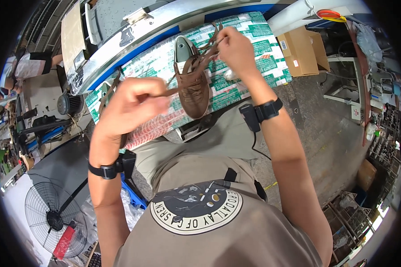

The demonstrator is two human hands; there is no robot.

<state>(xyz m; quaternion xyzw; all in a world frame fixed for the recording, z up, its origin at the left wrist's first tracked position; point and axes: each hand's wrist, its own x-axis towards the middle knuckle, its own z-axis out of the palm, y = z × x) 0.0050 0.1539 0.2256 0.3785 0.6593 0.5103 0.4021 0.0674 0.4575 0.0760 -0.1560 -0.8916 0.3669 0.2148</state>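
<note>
A brown lace-up shoe lies sole down on a green-and-white printed sheet covering the workbench, toe pointing toward me. My left hand is closed around one brown lace end, pulled out to the left of the shoe. My right hand pinches the other lace end above and to the right of the shoe's opening. Both laces run taut from the eyelets. Each wrist wears a black strap with a small device.
A second brown shoe lies partly hidden behind my left hand. Cardboard boxes stand right of the bench. A floor fan is at lower left, machinery at far left, shelving and clutter at right.
</note>
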